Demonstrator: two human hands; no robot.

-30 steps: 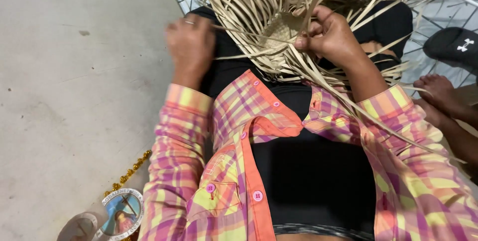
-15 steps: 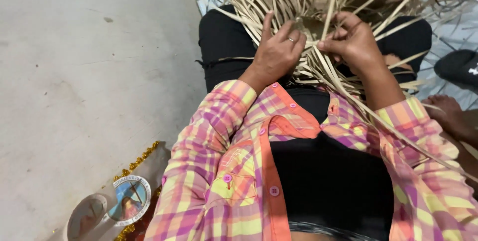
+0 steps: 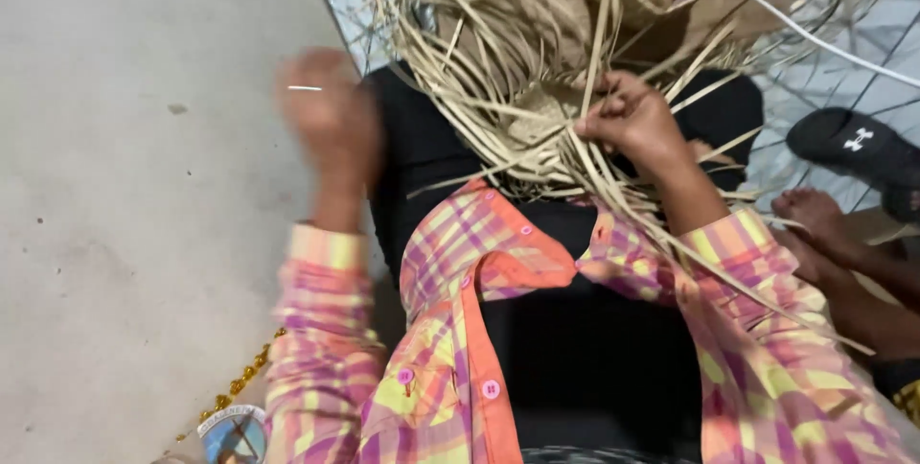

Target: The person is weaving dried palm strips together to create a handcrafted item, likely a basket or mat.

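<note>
The floor (image 3: 115, 234) is bare grey concrete on the left side. A strand of gold beads (image 3: 235, 392) and a small round lid (image 3: 233, 433) lie on it near the bottom edge. A black sandal (image 3: 848, 148) rests at the right.

Right hand (image 3: 632, 124) pinches the pale straw strips (image 3: 498, 71) of the woven piece on the lap; left hand (image 3: 331, 124), blurred, is raised apart over the concrete floor (image 3: 125, 205). Black sandal (image 3: 853, 148) lies nearby.
</note>
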